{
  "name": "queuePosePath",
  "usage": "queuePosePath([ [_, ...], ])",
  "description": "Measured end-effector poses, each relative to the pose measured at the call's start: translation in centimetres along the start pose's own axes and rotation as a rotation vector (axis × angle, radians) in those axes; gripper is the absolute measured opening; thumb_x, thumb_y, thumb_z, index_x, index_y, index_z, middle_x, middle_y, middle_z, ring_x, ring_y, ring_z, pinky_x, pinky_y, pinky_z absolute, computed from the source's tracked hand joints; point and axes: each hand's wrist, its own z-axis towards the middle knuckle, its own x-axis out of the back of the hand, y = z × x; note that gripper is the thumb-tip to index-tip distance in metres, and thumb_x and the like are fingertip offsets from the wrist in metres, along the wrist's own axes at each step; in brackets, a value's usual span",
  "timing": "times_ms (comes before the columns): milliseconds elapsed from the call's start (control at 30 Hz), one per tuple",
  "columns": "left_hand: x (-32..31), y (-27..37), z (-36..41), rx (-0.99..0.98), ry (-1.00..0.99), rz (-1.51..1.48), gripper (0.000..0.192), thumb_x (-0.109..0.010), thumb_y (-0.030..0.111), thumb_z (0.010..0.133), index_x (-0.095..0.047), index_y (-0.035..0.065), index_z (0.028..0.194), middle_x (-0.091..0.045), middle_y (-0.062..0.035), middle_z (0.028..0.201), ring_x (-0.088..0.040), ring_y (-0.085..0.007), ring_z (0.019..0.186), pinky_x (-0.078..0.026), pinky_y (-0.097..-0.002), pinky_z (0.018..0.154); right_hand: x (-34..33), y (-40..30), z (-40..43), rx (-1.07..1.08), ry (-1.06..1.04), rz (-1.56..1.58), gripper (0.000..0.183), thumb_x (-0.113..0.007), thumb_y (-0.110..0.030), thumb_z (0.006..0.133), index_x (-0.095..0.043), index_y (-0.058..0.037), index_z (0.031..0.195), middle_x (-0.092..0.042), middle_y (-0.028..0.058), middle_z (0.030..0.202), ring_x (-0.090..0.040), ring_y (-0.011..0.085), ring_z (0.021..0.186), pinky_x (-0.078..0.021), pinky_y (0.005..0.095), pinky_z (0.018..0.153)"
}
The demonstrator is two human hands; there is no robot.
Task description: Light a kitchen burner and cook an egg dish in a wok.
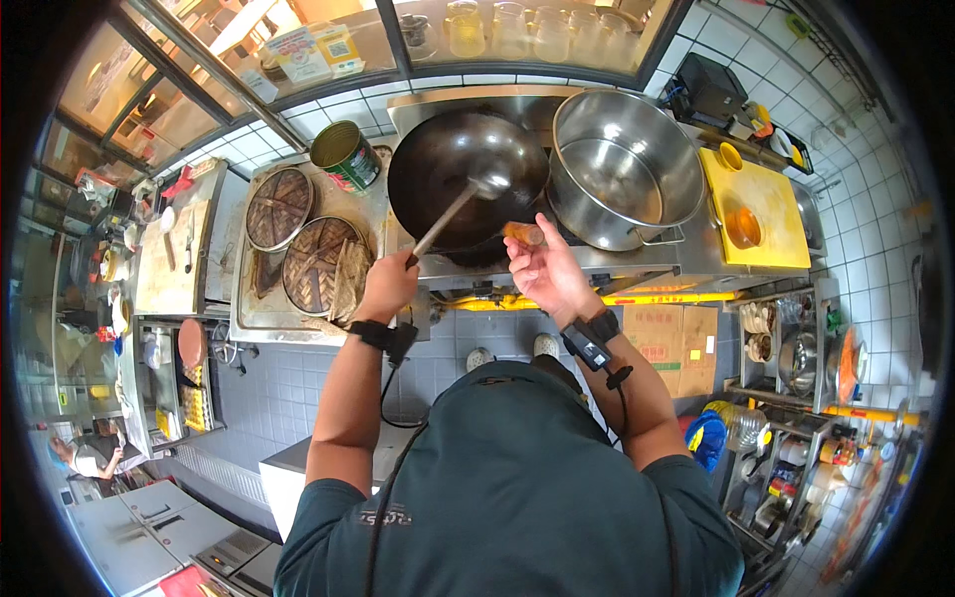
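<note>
My left hand [389, 286] is closed round the handle of a metal ladle [452, 216], whose bowl rests in or just over a large dark wok [429, 160]. In my right hand [541, 269], near the wok's lower right rim, is a small brownish-orange cylindrical container [524, 233], held between thumb and fingers; what it contains cannot be told. Right of the wok stands a deep stainless steel pot [619, 172], with nothing seen inside. Both wrists wear black straps with small devices.
Two woven bamboo steamer lids [280, 207] and a cloth [351, 280] lie on the left counter, near an open tin can [345, 158]. A yellow cutting board [772, 201] bears an orange bowl [743, 227]. Flattened cardboard [668, 343] lies below. A person [93, 457] is far left.
</note>
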Motion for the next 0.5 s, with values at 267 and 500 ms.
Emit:
queuePosePath([
  [267,1.3,-1.3,0.5,-0.063,-0.266,-0.142,0.052,-0.062,0.018,0.093,-0.053,0.0140,0.144,-0.072,-0.0248,0.101,-0.073,-0.0435,0.087,-0.060,-0.0525,0.076,0.6,-0.1,-0.1,0.037,0.009,0.025,0.053,-0.070,-0.055,0.097,-0.071,-0.0013,0.097,-0.073,0.0093,0.087,-0.066,0.0144,0.064,-0.0479,0.0210,0.049],
  [500,-3.2,-0.1,-1.9,-0.012,0.071,0.416,0.041,-0.057,0.009,0.091,-0.058,-0.0020,0.131,-0.072,-0.0262,0.102,-0.073,-0.0428,0.090,-0.060,-0.0516,0.076,0.3,1.3,0.5,0.012,-0.012,0.059,0.051,-0.071,-0.058,0.095,-0.069,-0.0068,0.089,-0.071,0.0075,0.083,-0.064,0.0140,0.062,-0.0429,0.0224,0.046],
])
